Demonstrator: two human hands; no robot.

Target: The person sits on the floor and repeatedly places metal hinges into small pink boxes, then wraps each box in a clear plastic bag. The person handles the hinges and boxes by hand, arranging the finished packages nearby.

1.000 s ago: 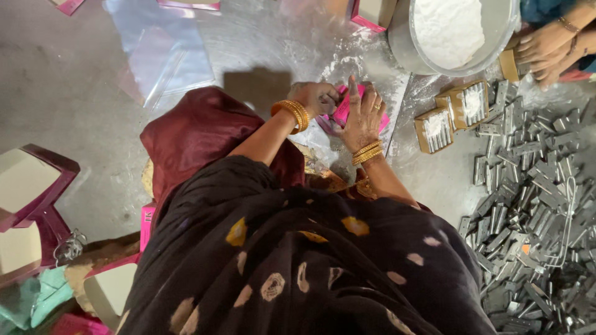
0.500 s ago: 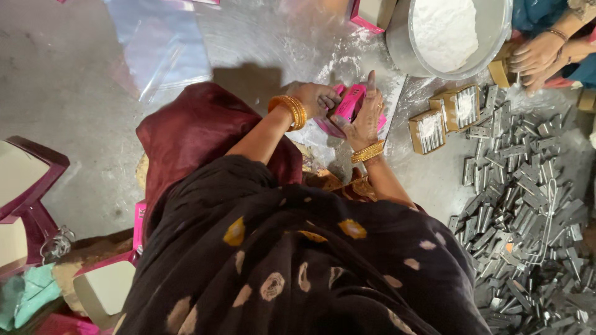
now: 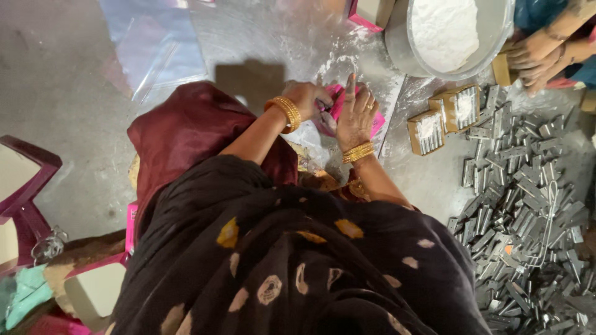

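Note:
Both my hands meet over a small pink box (image 3: 340,107) on the floor in front of my knees. My left hand (image 3: 308,98), gold bangles on the wrist, is closed on the box's left side. My right hand (image 3: 354,115), also with bangles, lies over the box's right part with its fingers curled on it. White powder dusts the clear plastic sheet (image 3: 310,37) beneath the box. What is inside the box stays hidden behind my fingers.
A large metal bowl of white powder (image 3: 448,31) stands at the upper right, another person's hands (image 3: 537,57) beside it. Two small brown boxes (image 3: 444,119) sit right of my hands. A heap of grey metal pieces (image 3: 528,205) fills the right. Maroon trays (image 3: 25,186) lie left.
My hands have shifted slightly on the pink box, the right hand's fingers now lying further over it. The camera view has drifted a little.

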